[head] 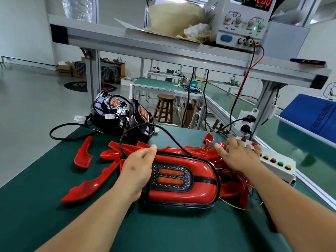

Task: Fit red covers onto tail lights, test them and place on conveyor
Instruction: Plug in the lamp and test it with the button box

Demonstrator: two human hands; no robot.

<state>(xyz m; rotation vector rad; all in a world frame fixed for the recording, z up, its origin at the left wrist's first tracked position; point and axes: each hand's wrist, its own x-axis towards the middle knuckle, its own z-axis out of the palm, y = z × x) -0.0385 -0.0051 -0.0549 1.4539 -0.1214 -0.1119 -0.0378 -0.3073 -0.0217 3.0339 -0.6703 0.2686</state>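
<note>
At centre frame a tail light (200, 180) with its red cover fitted lies on the green table (45, 215). The left hand (138, 168) grips its left edge, thumb curled over the top. The right hand (238, 155) is spread with straight fingers, reaching onto the button box (280, 166) at right, while loose red covers (83, 153) lie at centre left.

1. A pale, glossy floor (27, 106) is bounded by white walls (21, 30).
2. A wooden stool (164, 110) is set at a green-topped workbench (154, 85) farther back.
3. Cardboard boxes (63, 69) are piled by the far wall, near a round dark mat (76, 86).
</note>
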